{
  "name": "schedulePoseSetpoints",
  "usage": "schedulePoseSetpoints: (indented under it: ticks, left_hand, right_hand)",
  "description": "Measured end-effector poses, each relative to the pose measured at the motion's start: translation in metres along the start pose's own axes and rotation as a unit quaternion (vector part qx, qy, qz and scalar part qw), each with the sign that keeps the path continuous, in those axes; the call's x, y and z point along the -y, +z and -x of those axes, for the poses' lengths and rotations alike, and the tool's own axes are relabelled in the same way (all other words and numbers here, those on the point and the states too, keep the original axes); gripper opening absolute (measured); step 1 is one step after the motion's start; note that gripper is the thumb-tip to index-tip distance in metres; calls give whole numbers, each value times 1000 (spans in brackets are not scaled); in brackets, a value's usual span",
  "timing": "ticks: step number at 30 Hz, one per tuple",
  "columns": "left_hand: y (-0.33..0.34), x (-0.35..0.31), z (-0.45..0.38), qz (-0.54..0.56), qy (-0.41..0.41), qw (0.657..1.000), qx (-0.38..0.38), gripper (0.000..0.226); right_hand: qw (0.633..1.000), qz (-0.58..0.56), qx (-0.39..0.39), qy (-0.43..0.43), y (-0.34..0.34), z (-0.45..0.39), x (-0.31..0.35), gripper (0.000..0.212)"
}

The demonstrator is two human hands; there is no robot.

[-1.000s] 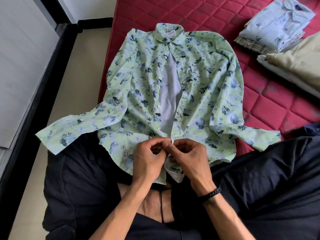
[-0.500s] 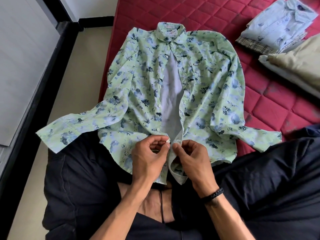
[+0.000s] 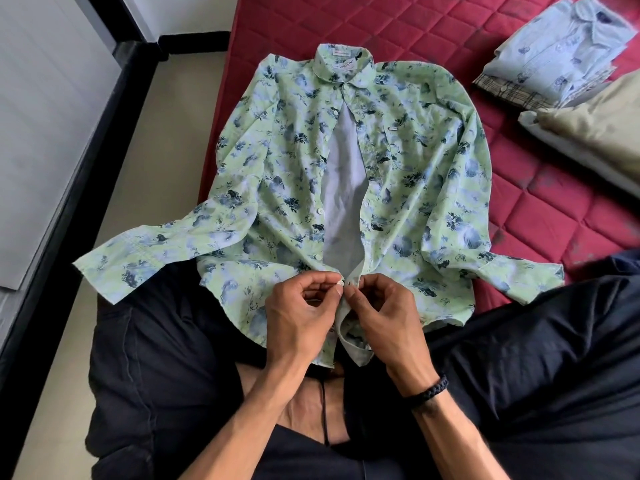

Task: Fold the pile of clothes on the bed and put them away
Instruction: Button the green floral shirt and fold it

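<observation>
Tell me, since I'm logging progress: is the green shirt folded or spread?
Spread. The green shirt lies flat on the bed, sleeves out, front gaping. Both hands pinch its lower placket.

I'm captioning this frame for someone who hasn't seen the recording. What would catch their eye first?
The green floral shirt, spread face up on the red mattress with its front gaping open down the middle. Right below, the left hand and right hand pinch its two front edges together at a button near the hem. At upper right sits a stack of folded shirts.
</observation>
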State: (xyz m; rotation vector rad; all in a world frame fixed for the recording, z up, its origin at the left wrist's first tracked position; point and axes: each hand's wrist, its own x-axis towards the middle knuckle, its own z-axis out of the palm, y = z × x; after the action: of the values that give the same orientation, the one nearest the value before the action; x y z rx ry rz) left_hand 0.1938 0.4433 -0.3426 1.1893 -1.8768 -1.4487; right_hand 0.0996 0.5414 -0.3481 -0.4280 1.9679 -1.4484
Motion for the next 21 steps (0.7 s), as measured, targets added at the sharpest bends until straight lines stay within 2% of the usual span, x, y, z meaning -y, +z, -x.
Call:
schedulePoseSetpoints:
  ticks: [10,14,21]
  left_hand:
    - [1,-4,3,-9,30,999,-12,14]
    - [0,-3,1,-7,13,1000,4,12]
    - [-3,1,-1,13,-16,1000,8,12]
  right_hand:
    - [997,24,-72,3,0,1,9,12]
    - [998,27,-60,-16,2,4,11,17]
    - [998,33,-32,-33,0,2,10,10]
